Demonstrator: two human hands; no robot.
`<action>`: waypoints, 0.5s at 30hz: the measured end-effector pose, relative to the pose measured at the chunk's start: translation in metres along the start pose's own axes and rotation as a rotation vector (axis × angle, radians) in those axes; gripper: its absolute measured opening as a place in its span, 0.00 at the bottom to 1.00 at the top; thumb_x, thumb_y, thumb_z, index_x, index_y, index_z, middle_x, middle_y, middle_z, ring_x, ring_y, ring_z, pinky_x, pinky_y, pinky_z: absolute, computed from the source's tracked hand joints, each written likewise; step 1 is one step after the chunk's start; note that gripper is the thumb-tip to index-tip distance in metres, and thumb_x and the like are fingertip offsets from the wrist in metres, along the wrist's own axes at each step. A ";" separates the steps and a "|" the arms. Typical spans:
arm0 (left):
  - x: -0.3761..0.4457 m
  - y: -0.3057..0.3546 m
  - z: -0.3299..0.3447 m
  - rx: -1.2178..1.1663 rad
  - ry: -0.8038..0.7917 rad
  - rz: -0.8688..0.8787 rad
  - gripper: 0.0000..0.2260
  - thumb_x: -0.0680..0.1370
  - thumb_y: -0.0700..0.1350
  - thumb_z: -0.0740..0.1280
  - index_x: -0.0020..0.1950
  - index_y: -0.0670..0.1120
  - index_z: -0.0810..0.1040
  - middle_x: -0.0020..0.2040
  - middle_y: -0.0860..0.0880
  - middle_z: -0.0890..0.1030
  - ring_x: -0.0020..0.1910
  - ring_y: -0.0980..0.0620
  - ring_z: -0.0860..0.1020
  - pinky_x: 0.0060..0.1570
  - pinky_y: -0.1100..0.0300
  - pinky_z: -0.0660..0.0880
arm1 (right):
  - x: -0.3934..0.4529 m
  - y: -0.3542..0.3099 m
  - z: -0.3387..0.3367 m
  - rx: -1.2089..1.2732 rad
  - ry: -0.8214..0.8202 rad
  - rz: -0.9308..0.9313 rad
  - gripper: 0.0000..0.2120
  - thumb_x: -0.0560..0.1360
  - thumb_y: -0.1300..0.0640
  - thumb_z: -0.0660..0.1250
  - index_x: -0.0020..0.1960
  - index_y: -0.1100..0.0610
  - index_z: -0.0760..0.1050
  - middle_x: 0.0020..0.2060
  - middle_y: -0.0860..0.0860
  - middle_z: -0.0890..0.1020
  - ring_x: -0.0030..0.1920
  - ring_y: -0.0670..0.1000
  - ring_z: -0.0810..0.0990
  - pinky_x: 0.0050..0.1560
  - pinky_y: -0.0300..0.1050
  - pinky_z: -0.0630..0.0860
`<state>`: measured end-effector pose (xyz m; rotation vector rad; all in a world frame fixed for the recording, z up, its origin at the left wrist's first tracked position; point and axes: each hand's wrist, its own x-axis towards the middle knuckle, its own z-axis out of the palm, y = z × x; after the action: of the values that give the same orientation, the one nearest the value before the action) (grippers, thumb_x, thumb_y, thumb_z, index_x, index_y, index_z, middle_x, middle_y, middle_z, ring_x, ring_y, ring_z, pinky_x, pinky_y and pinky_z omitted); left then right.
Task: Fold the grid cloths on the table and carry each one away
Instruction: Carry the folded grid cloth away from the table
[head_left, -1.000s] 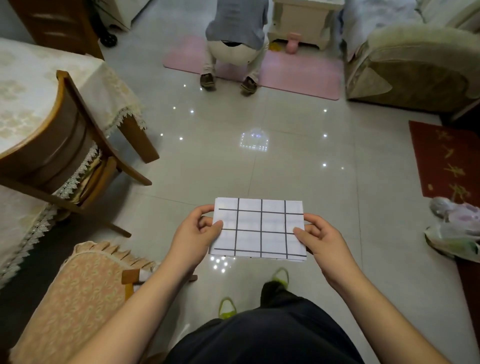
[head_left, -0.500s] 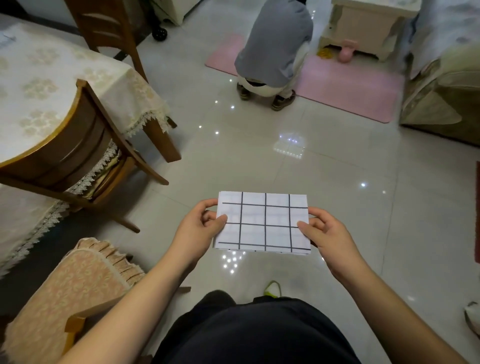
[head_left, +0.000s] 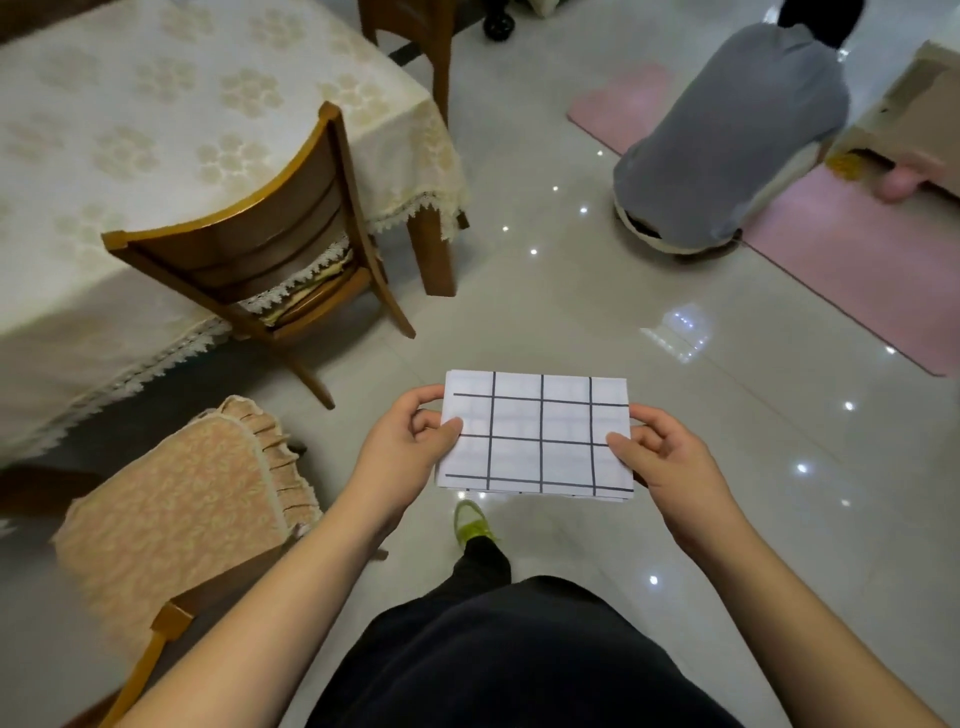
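A white grid cloth (head_left: 537, 434) with dark lines is folded into a flat rectangle and held level above the floor in front of me. My left hand (head_left: 402, 449) pinches its left edge, thumb on top. My right hand (head_left: 667, 460) pinches its right edge the same way. The table (head_left: 130, 119), covered by a cream lace tablecloth, stands at the upper left; no other grid cloth shows on the part I see.
A wooden chair (head_left: 270, 234) is pushed to the table. A cushioned chair (head_left: 187, 514) stands at my lower left. A person (head_left: 727, 140) crouches on a pink mat (head_left: 857, 249) ahead to the right. Glossy tiled floor lies between.
My view has swung left, bringing the table and chairs closer to centre and the crouching person to the right. The folded cloth stays held between both hands.
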<state>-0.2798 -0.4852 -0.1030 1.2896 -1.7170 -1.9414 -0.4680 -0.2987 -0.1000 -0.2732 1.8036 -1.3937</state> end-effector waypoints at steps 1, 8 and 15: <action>0.008 0.004 -0.007 -0.014 0.022 -0.001 0.14 0.79 0.42 0.68 0.63 0.53 0.74 0.42 0.48 0.84 0.45 0.49 0.84 0.48 0.55 0.78 | 0.012 -0.009 0.008 -0.006 -0.020 -0.005 0.13 0.77 0.62 0.67 0.59 0.50 0.77 0.39 0.50 0.83 0.43 0.49 0.84 0.52 0.48 0.77; 0.052 0.034 -0.062 -0.106 0.188 0.008 0.15 0.79 0.41 0.68 0.64 0.51 0.74 0.40 0.48 0.84 0.43 0.49 0.84 0.45 0.54 0.79 | 0.092 -0.072 0.071 -0.076 -0.189 -0.049 0.12 0.77 0.64 0.66 0.58 0.52 0.77 0.34 0.47 0.82 0.39 0.47 0.83 0.45 0.42 0.76; 0.071 0.054 -0.099 -0.213 0.366 0.004 0.14 0.78 0.41 0.68 0.63 0.51 0.75 0.37 0.52 0.82 0.39 0.52 0.83 0.41 0.56 0.76 | 0.153 -0.110 0.123 -0.120 -0.364 -0.050 0.13 0.77 0.64 0.67 0.59 0.53 0.77 0.34 0.49 0.80 0.37 0.48 0.81 0.43 0.43 0.75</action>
<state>-0.2677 -0.6153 -0.0781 1.4490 -1.2995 -1.6994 -0.5110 -0.5187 -0.0807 -0.5993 1.5861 -1.1814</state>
